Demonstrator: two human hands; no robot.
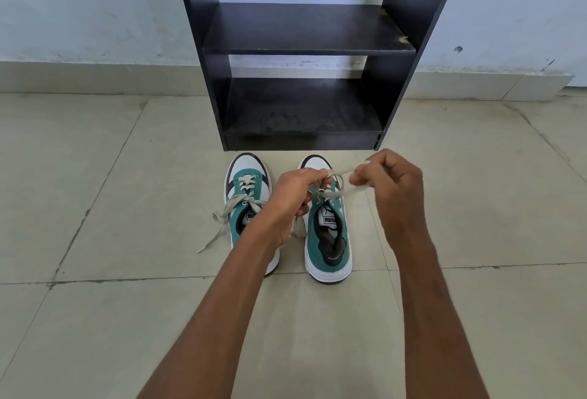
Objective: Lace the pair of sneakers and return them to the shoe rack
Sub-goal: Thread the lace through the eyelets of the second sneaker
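Tiled floor (127,319) carries both sneakers toe-first before the shoe rack (301,49) (handy for returning), right sneaker (328,239) beneath both hands' fingers (320,176), which pinch its lace (344,173) taut for tying.

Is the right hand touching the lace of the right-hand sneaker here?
Touching. The head view shows the right hand pinching the lace, which runs taut across to the left hand above the right-hand sneaker.
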